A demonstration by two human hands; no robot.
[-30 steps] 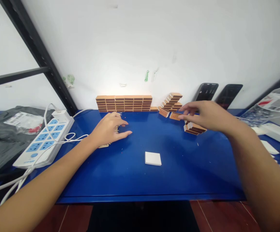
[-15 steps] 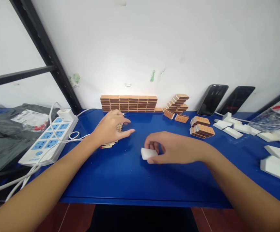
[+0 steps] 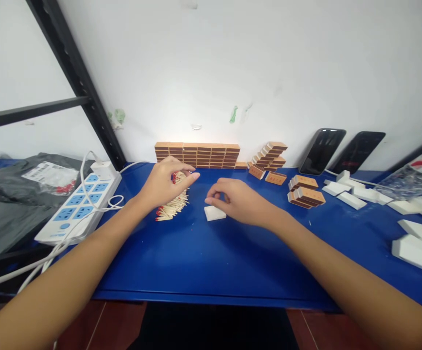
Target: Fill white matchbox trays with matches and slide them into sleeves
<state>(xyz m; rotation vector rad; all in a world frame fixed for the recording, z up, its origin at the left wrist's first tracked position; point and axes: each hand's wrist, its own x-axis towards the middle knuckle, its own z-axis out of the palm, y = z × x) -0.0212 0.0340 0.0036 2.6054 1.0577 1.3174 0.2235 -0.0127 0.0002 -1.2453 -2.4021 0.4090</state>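
Note:
Over the upper part of a pile of red-tipped matches [image 3: 172,206] is my left hand [image 3: 169,182], thumb and fingers apart, holding nothing visible. A small white matchbox tray [image 3: 214,213] lies on the blue table, right of the matches. Just above and behind that tray is my right hand [image 3: 233,199], its fingers curled and thumb near the fingertips; whether something small is between them is too small to tell. Behind the hands, a neat wall of stacked matchboxes [image 3: 200,155] stands against the white wall.
Leaning matchboxes [image 3: 269,158] and a smaller matchbox pile [image 3: 306,191] stand to the right. Two phones [image 3: 323,150] lean on the wall. White trays [image 3: 351,200] lie scattered at right. A power strip [image 3: 81,204] with white cables and a grey bag [image 3: 7,209] are at left.
My right hand has let go of the white tray, which now rests on the table, and has moved up and left. My left hand has shifted slightly, showing more of the matches.

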